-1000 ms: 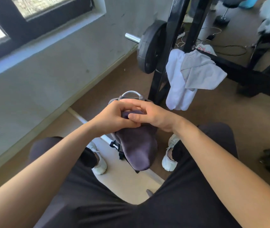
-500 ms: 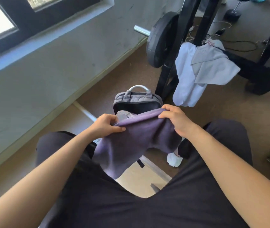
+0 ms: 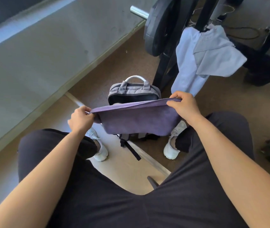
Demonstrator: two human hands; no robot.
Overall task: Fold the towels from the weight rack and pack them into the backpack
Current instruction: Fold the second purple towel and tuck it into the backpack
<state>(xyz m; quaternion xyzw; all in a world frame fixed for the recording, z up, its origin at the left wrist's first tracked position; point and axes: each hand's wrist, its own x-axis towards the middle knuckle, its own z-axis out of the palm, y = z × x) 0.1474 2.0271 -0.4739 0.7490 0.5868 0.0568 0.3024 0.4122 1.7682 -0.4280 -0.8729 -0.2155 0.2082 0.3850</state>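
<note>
**Purple towel spread above the open backpack**

The purple towel (image 3: pixel 136 119) is held taut by its top corners, pinched by the left hand (image 3: pixel 80 119) and the right hand (image 3: pixel 184 106), just near of the open grey backpack (image 3: pixel 133 92). Folding is judged unfinished. Pale towels (image 3: pixel 203 58) are left draped on the weight rack (image 3: pixel 172 51), far right.

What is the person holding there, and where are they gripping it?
A purple towel, stretched out above the open backpack. The left hand pinches its top left corner, the right hand its top right corner.
</note>
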